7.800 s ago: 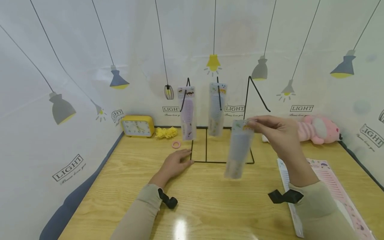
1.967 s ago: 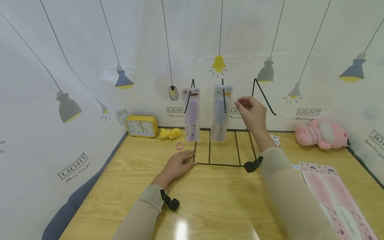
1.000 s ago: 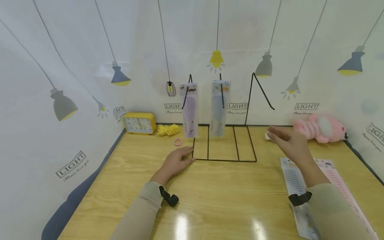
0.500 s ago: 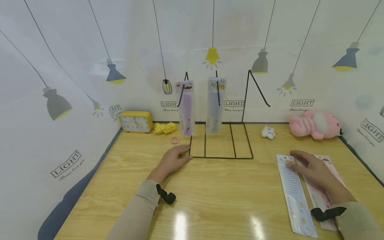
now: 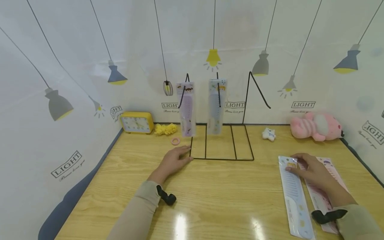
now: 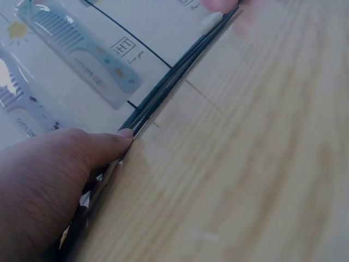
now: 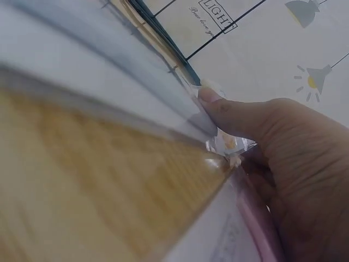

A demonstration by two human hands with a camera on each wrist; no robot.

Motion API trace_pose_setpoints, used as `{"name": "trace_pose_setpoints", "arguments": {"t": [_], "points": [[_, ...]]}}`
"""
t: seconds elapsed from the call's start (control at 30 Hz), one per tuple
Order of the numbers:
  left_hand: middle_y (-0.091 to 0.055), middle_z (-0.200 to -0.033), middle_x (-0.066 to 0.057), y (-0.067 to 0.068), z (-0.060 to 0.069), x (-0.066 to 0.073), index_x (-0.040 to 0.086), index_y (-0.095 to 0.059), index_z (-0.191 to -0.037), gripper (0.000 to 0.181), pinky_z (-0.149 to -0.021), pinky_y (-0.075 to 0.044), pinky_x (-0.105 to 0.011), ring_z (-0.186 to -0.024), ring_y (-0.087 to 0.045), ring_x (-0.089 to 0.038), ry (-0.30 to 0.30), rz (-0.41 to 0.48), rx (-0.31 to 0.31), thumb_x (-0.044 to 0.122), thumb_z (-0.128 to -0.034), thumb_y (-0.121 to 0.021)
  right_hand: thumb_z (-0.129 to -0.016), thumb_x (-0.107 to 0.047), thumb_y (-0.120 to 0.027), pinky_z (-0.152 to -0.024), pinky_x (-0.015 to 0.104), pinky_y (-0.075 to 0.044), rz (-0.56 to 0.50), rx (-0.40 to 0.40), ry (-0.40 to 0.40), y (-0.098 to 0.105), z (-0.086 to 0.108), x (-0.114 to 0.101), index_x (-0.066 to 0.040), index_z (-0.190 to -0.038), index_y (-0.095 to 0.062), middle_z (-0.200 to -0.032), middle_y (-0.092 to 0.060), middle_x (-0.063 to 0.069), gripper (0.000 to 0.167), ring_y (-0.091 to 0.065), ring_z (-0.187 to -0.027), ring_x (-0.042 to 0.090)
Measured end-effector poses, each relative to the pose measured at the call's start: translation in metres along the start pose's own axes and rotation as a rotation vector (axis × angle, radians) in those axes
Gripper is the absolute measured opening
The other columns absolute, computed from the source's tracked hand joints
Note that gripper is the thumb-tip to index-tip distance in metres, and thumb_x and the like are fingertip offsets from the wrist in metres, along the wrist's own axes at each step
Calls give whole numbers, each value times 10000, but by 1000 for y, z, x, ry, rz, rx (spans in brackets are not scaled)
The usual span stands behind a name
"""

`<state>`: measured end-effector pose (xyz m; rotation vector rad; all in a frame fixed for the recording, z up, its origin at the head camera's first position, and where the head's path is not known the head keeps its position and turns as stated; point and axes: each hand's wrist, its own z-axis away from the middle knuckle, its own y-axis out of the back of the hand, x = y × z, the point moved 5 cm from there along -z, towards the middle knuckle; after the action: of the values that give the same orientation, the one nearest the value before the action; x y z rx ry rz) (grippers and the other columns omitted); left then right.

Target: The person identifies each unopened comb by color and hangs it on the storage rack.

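Note:
My right hand (image 5: 315,171) pinches the top of a blue comb in a clear packet (image 5: 295,200); in the right wrist view the thumb (image 7: 218,106) lies on the crinkled plastic. A pink packaged comb (image 5: 321,196) lies partly under that hand. My left hand (image 5: 172,161) rests on the table at the left front corner of a black wire rack (image 5: 228,159), its fingers and thumb touching the frame. On the rack's left hook hangs a purple packaged comb (image 5: 187,113), and on the middle hook blue packaged combs (image 5: 214,116). The right hook (image 5: 259,89) is bare.
A yellow clock (image 5: 137,122), yellow yarn (image 5: 165,129) and a pink ring (image 5: 175,141) sit left of the rack. A white star-shaped item (image 5: 269,134) and a pink plush toy (image 5: 316,126) lie at the back right, before the lamp-printed backdrop (image 5: 237,33).
The blue comb held earlier by my right hand now hangs on the middle hook. That hand has moved right and down to another blue comb. My left hand has stayed at the rack.

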<state>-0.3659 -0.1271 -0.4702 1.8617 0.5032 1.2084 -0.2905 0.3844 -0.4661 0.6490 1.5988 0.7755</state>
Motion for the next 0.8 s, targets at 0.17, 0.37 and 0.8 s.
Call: {"name": "trace_pose_setpoints", "arguments": {"t": [0.17,0.37,0.8], "points": [[-462,-1543,-12,-1,0,-2,155,-529,-1474,573,-1195,-291,-451,-1433,-401,-234,7,-2,-12,444,-989,-627,-924,-536,-680,-958,638,-396,22,9,-60,-2,2,1,-19,-1342,-463,-1312,-519,268,699,-478,-1180,443],[-462,-1543,-16,-1,-1,-2,151,-530,-1473,575,-1196,-290,-448,-1432,-402,-238,7,-2,-9,445,-988,-628,-945,-487,-678,-858,503,-452,44,77,-26,0,5,-6,-87,-1181,-528,-1180,-622,191,487,-553,-1059,339],[-461,-1544,-11,0,0,0,161,-529,-1475,574,-1198,-283,-457,-1435,-396,-237,17,-8,-15,450,-989,-626,-976,-445,-649,-640,163,-457,-140,215,-64,8,8,-4,-115,-1269,-627,-1011,-676,-38,443,-552,-815,55]]}}
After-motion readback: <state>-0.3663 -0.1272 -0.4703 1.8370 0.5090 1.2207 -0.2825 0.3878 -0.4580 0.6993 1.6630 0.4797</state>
